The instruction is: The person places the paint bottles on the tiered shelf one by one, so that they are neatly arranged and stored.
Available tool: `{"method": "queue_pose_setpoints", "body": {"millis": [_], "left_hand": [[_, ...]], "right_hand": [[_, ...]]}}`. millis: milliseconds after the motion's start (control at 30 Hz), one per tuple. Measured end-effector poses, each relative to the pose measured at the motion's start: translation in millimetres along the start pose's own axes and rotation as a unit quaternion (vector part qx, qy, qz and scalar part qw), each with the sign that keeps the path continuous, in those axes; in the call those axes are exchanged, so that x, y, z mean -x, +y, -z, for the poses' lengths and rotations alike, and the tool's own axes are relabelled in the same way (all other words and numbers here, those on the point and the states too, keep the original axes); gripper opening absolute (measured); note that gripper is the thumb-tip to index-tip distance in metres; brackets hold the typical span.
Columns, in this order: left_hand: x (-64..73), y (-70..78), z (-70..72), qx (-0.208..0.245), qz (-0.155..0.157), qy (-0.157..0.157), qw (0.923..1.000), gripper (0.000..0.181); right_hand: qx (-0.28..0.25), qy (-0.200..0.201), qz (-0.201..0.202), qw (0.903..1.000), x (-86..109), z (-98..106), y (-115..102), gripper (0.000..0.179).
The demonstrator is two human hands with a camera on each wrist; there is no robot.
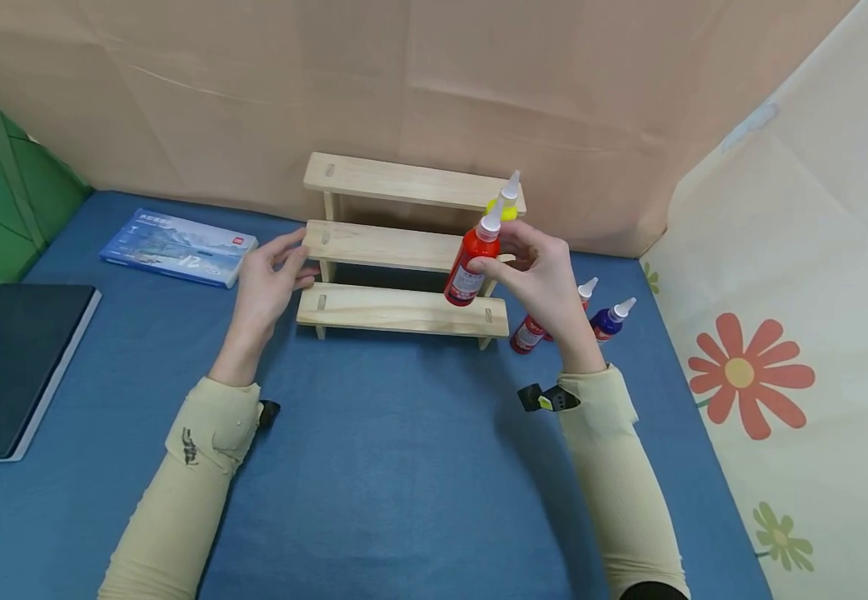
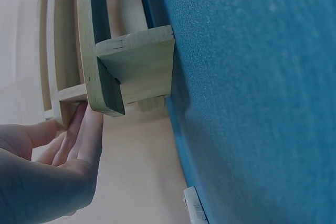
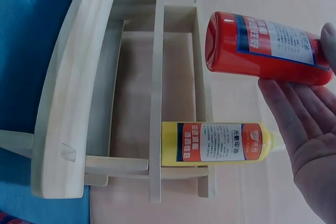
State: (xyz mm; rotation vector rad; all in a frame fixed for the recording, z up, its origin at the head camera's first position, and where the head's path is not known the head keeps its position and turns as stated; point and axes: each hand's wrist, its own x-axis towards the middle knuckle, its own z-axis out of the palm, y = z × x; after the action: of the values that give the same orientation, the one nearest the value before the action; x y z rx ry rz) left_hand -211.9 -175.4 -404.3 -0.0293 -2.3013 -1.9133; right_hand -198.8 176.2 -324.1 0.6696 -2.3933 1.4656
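Observation:
My right hand (image 1: pixel 546 271) holds a red squeeze bottle (image 1: pixel 470 265) with a white nozzle between thumb and fingers, in the air before the right part of a three-tier wooden shelf (image 1: pixel 404 312). A yellow squeeze bottle (image 3: pixel 220 142) stands at the right end of the middle tier, partly hidden in the head view. At the other end, my left hand (image 1: pixel 269 279) grips the end of the middle board, thumb on one side and fingers on the other, in the left wrist view. More red bottles (image 1: pixel 527 335) and a blue bottle (image 1: pixel 608 323) stand on the table behind the right forearm.
A blue boxed item (image 1: pixel 179 246) lies left of the shelf on the blue tablecloth (image 1: pixel 374 467). Nearer, a dark notebook-like slab (image 1: pixel 17 367) lies at the left edge. A beige backdrop (image 1: pixel 404 75) rises behind the shelf, and a flowered panel (image 1: pixel 779 250) borders the right.

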Motion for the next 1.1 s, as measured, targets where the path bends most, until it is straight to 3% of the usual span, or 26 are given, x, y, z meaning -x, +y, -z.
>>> {"method": "queue_pose_setpoints", "body": {"millis": [400, 633, 1100], "left_hand": [[0.5, 0.1, -0.5, -0.003, 0.001, 0.003, 1.0, 0.047], [-0.4, 0.7, -1.8, 0.001, 0.005, 0.009, 0.9999, 0.046], [-0.3, 0.0, -1.5, -0.002, -0.005, 0.006, 1.0, 0.046]], "right_hand": [[-0.008, -0.007, 0.013, 0.9999, -13.4, -13.7, -2.9, 0.045], [-0.018, -0.009, -0.007, 0.9998, -23.7, -23.1, -6.7, 0.045], [-0.043, -0.001, -0.001, 0.9991, -42.4, -37.8, -1.4, 0.044]]}}
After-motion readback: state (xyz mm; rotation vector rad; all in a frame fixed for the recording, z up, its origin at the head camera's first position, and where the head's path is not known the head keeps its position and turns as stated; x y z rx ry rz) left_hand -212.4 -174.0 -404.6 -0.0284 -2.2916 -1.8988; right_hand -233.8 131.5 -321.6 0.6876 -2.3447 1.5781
